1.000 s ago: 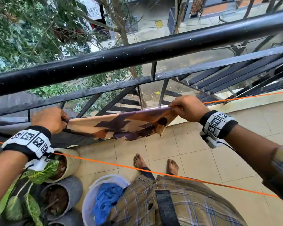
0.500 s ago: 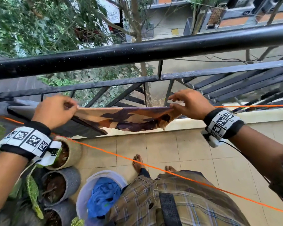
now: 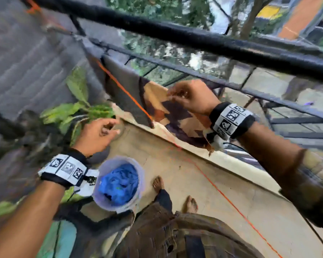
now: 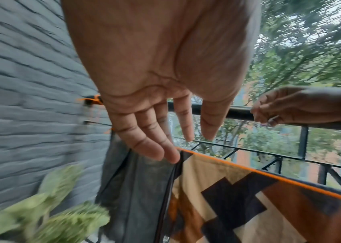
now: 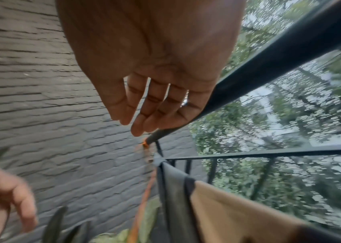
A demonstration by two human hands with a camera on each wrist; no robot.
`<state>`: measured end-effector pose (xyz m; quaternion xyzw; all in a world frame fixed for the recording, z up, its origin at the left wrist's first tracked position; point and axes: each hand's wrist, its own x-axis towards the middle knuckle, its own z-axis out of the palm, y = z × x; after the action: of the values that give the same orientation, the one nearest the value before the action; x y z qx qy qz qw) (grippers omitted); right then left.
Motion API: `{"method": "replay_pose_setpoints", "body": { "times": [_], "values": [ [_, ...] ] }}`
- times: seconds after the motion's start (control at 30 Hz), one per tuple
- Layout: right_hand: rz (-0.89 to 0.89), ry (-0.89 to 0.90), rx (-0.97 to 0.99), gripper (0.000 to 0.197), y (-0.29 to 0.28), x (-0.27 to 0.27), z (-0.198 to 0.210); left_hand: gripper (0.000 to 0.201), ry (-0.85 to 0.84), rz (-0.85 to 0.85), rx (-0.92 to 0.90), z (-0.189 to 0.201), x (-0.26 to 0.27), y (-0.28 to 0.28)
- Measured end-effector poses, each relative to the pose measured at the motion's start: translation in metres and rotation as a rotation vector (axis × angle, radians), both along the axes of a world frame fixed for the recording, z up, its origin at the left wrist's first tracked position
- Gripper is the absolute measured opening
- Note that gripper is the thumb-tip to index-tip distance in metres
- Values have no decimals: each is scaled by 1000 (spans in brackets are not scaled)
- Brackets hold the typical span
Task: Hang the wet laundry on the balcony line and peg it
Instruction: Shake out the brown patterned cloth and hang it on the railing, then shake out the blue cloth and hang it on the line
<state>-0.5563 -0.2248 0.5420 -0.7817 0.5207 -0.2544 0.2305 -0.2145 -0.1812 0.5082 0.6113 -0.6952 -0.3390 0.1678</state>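
A tan, brown and purple patterned cloth [image 3: 177, 116] [image 4: 238, 197] hangs folded over the orange line [image 3: 127, 94] [image 4: 269, 175] by the balcony railing, beside a grey cloth [image 3: 125, 90] [image 4: 136, 189] [image 5: 173, 189]. My right hand [image 3: 177, 94] [image 5: 144, 120] hovers just above the patterned cloth's top edge, fingers relaxed, holding nothing. My left hand [image 3: 110, 129] [image 4: 175, 146] is lower and to the left, empty, its fingertips near the grey cloth in the left wrist view. A pale bucket [image 3: 141, 175] on the floor holds blue laundry [image 3: 119, 183]. No pegs show.
A thick black railing [image 3: 194, 40] [image 5: 290, 52] runs across the top, with thinner bars below it. A grey brick wall [image 3: 26, 62] stands at the left, and potted plants [image 3: 78, 110] sit beneath it. My bare feet [image 3: 191, 203] stand on the tiled floor.
Both hands have let go of the patterned cloth, which now hangs over the line. My left hand has dropped away to the left. The head view has swung left and down and is blurred.
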Motion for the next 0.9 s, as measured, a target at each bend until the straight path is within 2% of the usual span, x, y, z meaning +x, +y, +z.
{"method": "replay_pose_setpoints", "body": {
  "times": [0.17,0.27,0.37,0.47,0.57,0.67,0.73,0.77,0.83,0.9],
  "values": [
    [263,-80,43,9,8,122,7,34,35,227,64,-43,74,91],
    [380,-45,139,10,27,182,-7,27,61,307,161,-76,102,137],
    [470,-48,215,15,57,241,-41,23,113,408,211,-106,121,182],
    [559,40,320,20,89,278,-85,22,142,502,317,-145,134,222],
    [662,112,360,10,125,297,-124,23,93,513,422,-173,142,256],
    [662,183,433,14,159,305,-169,38,118,508,511,-203,149,285],
    [655,231,506,18,179,307,-199,41,195,504,571,-223,153,303],
    [652,249,551,18,187,307,-209,33,229,517,576,-228,155,308],
    [661,303,639,18,198,311,-229,5,262,541,590,-251,161,319],
    [648,352,713,14,204,316,-243,12,280,592,613,-275,168,328]
  ]
}}
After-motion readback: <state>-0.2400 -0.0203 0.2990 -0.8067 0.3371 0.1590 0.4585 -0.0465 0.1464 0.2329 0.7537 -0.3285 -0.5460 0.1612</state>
